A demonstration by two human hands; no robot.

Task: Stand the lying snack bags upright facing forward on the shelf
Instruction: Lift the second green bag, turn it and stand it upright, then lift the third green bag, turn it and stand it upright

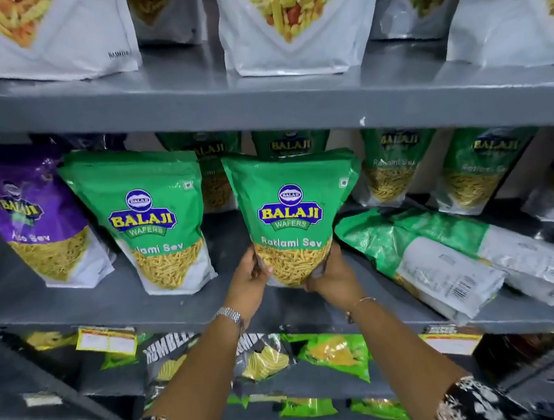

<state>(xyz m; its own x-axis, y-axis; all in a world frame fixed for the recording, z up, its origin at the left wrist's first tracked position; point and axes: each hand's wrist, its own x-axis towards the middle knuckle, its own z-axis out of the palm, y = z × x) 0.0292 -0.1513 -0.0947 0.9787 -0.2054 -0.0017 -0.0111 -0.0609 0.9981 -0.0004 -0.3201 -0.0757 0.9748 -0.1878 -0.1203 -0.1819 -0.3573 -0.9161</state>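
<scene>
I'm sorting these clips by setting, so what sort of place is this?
Most likely a grocery or snack shop aisle: grey shelf tiers stocked with rows of matching green snack bags, and price tags on a shelf edge.

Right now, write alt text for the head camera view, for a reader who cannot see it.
Both hands, left hand and right hand, hold a green Ratlami Sev bag upright and front-facing by its bottom corners on a grey middle shelf. To its right, two green bags lie flat, backs up. Another upright green bag and a purple bag stand to its left.
</scene>
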